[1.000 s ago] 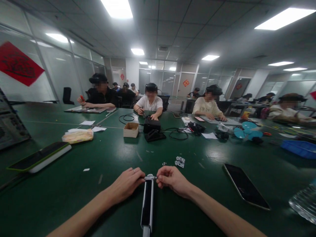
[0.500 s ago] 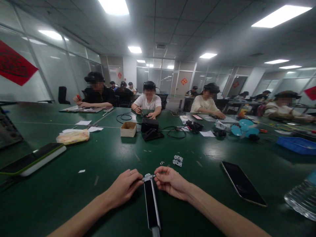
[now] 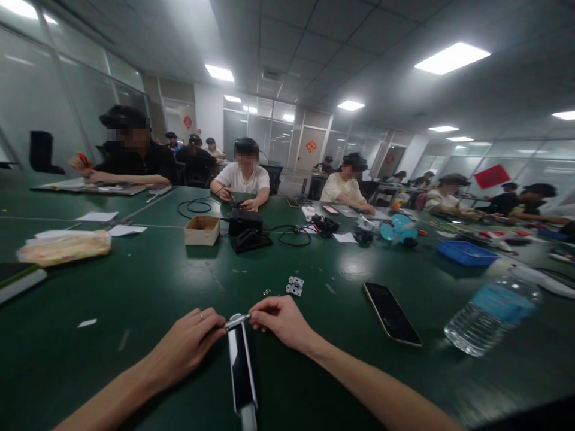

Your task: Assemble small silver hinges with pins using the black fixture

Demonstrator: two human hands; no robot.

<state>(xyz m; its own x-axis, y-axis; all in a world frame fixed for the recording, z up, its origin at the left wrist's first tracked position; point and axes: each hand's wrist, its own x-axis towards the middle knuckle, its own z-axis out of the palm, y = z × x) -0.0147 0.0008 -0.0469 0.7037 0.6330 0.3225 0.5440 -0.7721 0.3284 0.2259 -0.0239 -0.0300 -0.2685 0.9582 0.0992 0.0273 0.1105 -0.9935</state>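
In front of me on the table lies a long, narrow bar [image 3: 241, 365] with a black face and a silver-white frame. Across its far end sits a small pale metal fitting [image 3: 236, 321]. My left hand [image 3: 193, 341] has its fingertips closed on the fitting's left side. At the right side, my right hand [image 3: 283, 320] pinches a small thin piece, its kind too small to tell, against the fitting's end. Just beyond the right hand lie a white bracket with holes [image 3: 295, 285] and a few tiny metal bits [image 3: 266, 292].
A phone [image 3: 392, 313] and a water bottle [image 3: 494, 311] are to the right, with a blue tray [image 3: 467, 252] behind. Ahead stand a cardboard box [image 3: 202, 230] and a black device [image 3: 245, 224] with cables. A plastic packet [image 3: 67, 246] lies left. Several people sit across the table.
My view has turned to the right, so everything appears shifted left and more of the bottle shows. Both hands stay at the fitting, with little visible change in their grip.
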